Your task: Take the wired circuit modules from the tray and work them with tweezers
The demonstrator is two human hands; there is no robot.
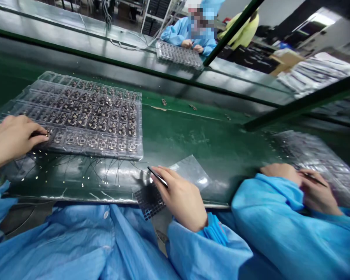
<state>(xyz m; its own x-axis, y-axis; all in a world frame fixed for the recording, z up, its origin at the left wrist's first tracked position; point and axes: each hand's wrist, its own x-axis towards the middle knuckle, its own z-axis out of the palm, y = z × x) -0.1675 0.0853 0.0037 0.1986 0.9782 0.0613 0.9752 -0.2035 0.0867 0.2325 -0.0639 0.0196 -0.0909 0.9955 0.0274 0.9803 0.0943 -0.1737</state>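
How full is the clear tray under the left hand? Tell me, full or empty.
Full: small circuit boards sit in the pockets across the clear tray.

counter: green-topped counter (210, 132) | on it, left: clear plastic tray (138, 128) holding rows of small circuit boards | in front of tray: loose thin black wires (105, 167) with gold tips | centre: clear plastic sheet (191, 173) | behind: small brown scraps (163, 102) | right: second tray (315, 155), blurred
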